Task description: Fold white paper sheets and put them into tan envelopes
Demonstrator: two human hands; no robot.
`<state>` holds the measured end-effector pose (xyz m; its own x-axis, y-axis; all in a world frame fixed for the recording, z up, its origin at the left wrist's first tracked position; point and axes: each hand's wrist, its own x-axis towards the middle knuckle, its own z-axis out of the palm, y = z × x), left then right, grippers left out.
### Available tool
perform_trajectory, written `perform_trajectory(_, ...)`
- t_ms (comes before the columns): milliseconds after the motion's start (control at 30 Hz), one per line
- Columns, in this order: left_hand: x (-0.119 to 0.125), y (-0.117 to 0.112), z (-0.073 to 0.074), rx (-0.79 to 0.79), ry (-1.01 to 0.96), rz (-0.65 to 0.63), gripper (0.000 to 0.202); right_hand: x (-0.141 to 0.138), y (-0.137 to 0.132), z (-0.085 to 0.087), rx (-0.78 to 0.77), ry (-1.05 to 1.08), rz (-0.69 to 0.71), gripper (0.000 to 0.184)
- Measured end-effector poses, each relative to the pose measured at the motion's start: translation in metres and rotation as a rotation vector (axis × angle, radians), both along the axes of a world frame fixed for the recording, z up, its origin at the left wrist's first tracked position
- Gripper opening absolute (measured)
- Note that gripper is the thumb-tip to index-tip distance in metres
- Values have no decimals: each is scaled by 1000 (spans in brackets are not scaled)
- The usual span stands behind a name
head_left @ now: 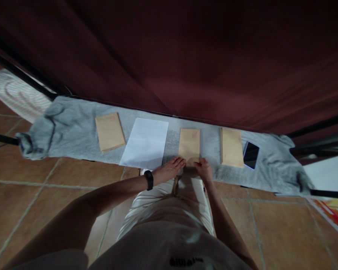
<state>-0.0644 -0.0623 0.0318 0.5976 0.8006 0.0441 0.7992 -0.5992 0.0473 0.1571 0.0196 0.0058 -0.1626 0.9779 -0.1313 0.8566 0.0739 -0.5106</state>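
A brown paper envelope [189, 144] with a small reddish print near its top right corner lies in front of me on a grey cloth. My left hand [173, 168], with a black watch at the wrist, rests its stretched fingers on the lower left corner. At the lower right corner, my right hand [204, 170] has its fingers curled in, pinching the edge. Just left of the envelope is a pile of white paper [146, 143]; whether it is one sheet or several, I cannot tell.
Brown envelopes lie in a stack [110, 132] at the far left and another stack [231, 147] at the right. A phone [251, 155] sits beside the right stack. The grey cloth [73, 127] covers a narrow surface, with a dark red curtain [169, 56] behind it.
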Motion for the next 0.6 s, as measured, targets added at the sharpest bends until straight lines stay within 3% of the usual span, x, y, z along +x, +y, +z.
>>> perform_trajectory(300,2,10,-14,-54,-94,191,54,-3,-1,10,-58,-45,-36,15)
perform_trajectory(600,15,46,-31,49,-251,389,56,-7,-5,14,-77,-72,-57,16)
